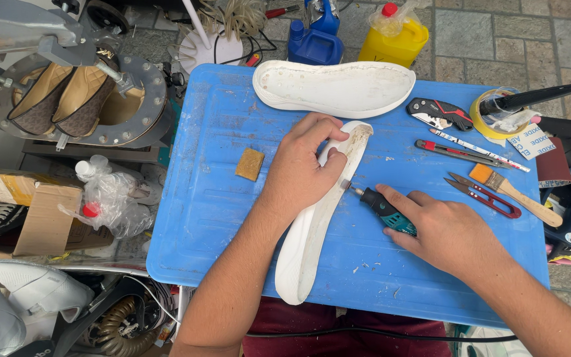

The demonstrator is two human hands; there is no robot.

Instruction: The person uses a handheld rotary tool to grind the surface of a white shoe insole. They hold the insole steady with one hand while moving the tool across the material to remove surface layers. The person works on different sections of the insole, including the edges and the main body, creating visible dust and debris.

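A long white shoe sole [312, 231] lies on its side on the blue plastic tray [199, 198]. My left hand [302, 168] presses down on its upper half and grips its edge. My right hand [441, 228] holds a small teal and black rotary tool [381, 208], whose bit touches the sole's rim just right of my left hand. A second white sole [335, 86] lies flat at the far edge of the tray.
On the tray lie a tan sanding block [250, 163], a utility knife [439, 112], a brush [513, 193], small red snips [484, 195] and a tape roll [494, 112]. Blue and yellow bottles [391, 36] stand behind. A shoe press [77, 92] and boxes crowd the left.
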